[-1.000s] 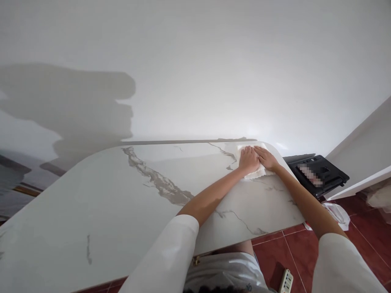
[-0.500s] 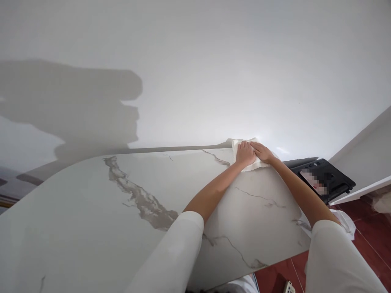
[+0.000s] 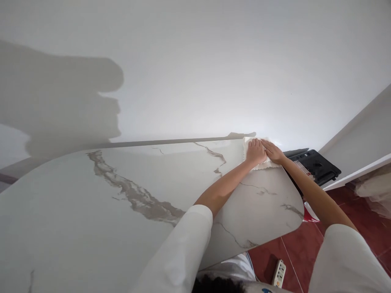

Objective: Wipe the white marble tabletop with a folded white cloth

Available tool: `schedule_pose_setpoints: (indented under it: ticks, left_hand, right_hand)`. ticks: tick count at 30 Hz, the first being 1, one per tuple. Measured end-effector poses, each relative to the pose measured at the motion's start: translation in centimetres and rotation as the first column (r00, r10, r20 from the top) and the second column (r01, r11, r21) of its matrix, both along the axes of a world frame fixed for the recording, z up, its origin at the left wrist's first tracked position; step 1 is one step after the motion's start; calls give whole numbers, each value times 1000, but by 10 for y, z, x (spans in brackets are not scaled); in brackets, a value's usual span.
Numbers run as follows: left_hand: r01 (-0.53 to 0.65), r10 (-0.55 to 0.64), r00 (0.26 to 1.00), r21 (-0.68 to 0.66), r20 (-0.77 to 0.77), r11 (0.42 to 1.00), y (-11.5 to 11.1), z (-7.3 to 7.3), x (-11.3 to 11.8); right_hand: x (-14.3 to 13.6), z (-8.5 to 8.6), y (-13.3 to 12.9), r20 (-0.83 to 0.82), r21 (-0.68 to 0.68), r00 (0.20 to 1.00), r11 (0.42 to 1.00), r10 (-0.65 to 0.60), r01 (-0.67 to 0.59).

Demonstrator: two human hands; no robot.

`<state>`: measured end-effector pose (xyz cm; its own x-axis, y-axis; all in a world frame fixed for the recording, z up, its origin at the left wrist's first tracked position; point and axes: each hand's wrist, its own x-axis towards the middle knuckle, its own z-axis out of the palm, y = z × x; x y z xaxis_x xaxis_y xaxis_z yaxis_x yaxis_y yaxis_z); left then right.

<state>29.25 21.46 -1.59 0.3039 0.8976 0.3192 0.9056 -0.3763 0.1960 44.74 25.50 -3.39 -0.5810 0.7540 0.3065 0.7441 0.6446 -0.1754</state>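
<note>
A white cloth (image 3: 248,151) with a scalloped edge lies on the marble-patterned tabletop (image 3: 146,171), at its far right edge against the wall. My left hand (image 3: 255,151) presses down on the cloth, its fingers bent over the fabric. Beside it, my right hand (image 3: 273,152) rests with straight fingers flat on the cloth, the fingertips touching the left hand. Both arms reach far forward across the table. The palms and the cloth beneath them are hidden.
Behind the table rises a white wall (image 3: 195,73). A black case-like object (image 3: 325,165) stands right of the table. Below are a red tiled floor (image 3: 293,248) and a power strip (image 3: 279,273). Pale, crumpled material (image 3: 374,193) lies at the right edge.
Both hands and the cloth have shifted right along the table's far edge. The view has also turned, showing more of the floor and the power strip.
</note>
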Motion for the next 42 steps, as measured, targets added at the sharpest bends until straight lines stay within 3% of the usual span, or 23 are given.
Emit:
schedule_pose_setpoints:
  ticks: [7,14,21,26,29,33,42]
  left_hand:
    - [79,-81,996,62,31,995,-65,-3,24]
    - [147,-149,988,39,49,988,-134,-2,35]
    - [222,-224,974,36,42,974,-184,-3,34]
    - [259,-263,963,64,52,964,-210,-2,22]
    - [279,-281,959,37,46,960,-214,-3,10]
    - [273,-273,962,14,12,962,-199,-3,-5]
    - [203,-203,979,-2,22,979,-111,-4,-30]
  right_hand:
    - [32,-2,-76,-5,13,1000,1000,-7,7]
    - [48,-1,-157,24,49,999,998,-48,47]
    - [50,-6,-220,33,69,989,988,-144,141]
    - [37,-5,-253,42,85,978,976,-204,200]
    - [24,-6,-258,64,104,974,972,-219,212]
    - [8,-9,-240,82,129,974,971,-211,200]
    - [-21,-8,-141,64,91,980,979,-189,183]
